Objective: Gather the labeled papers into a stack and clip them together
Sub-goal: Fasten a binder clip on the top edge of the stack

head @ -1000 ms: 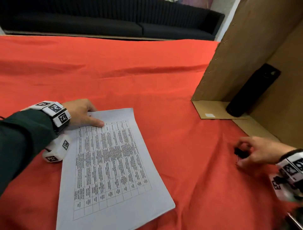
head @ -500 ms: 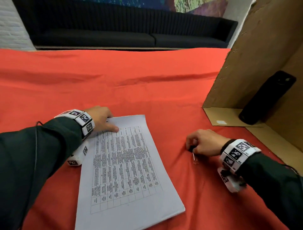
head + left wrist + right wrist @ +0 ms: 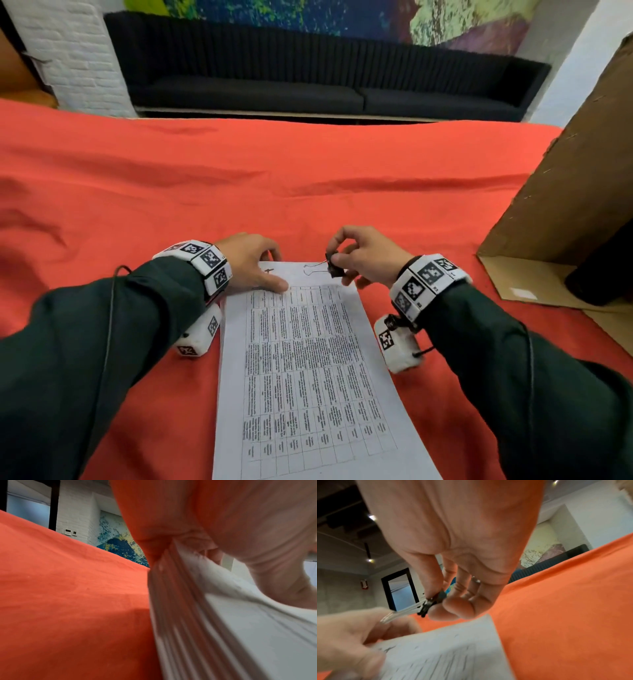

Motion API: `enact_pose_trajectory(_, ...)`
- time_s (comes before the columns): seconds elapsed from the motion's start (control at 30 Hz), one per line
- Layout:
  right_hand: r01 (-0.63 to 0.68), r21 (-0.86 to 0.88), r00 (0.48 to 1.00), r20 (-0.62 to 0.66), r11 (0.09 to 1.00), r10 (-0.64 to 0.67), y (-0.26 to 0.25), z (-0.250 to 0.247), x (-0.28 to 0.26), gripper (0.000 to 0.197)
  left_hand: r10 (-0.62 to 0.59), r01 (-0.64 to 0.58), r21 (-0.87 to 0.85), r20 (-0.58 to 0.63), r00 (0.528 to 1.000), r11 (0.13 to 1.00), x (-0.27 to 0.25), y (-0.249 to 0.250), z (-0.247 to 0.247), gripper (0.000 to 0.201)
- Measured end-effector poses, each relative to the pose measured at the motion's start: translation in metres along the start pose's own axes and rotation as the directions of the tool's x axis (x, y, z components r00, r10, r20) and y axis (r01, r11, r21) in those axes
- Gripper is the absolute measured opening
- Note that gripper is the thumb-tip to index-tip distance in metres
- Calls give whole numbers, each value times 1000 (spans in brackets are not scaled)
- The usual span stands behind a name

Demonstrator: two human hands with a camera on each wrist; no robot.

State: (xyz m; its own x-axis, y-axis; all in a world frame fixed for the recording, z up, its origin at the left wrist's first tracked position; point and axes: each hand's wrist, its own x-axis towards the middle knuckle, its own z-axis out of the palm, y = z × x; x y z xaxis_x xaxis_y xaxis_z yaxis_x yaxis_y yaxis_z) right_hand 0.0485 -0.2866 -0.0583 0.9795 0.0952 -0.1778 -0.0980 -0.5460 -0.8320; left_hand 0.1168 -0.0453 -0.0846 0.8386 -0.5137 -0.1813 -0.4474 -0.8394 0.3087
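The right hand (image 3: 366, 255) pinches the binder clip (image 3: 334, 266), its loops pointing at the left hand (image 3: 250, 263) — which grips the far corner of the paper stack (image 3: 308, 359). That far edge lies just beneath the pinch, the long axis running back toward the person.

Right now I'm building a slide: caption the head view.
Left hand holds the paper stack while the right hand pinches a binder clip over it.

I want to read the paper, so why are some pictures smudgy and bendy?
Head view: sharp, though the wide lens bows the far edge of the red cloth. Left wrist view: the papers smear into streaks. Right wrist view: the binder clip in the right hand blurs, its handles streaked.
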Motion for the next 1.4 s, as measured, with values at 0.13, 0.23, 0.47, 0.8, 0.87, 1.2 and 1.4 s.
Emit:
enact_pose_trajectory(0.13,-6,159,998,-63,987,16,0,23,15,7,119,-125,-45,-121,985,991,-14,4,-6,56)
enact_pose_trajectory(0.23,-7,260,995,-92,966,32,-3,29,17,6,119,-169,-317,-171,978,933,-24,15,-7,11)
enact_pose_trajectory(0.47,39,305,996,-85,952,-14,-13,34,5,8,-46,-207,-661,-344,938,721,-25,33,-4,6)
enact_pose_trajectory(0.8,55,425,998,-44,904,-40,-17,28,-8,16,-58,-264,-761,-367,929,592,-31,44,-10,19)
enact_pose_trajectory(0.87,127,279,991,-82,952,-108,-18,27,-8,15,-40,-271,-734,-376,926,623,-30,47,-10,18)
enact_pose_trajectory(1.2,269,-7,926,-273,963,-260,-7,25,-4,7,-77,-287,-756,-406,911,589,-33,59,-4,17)
enact_pose_trajectory(1.4,269,-27,922,-281,963,-265,-3,24,-4,6,-69,-284,-739,-407,911,610,-32,62,-3,14)
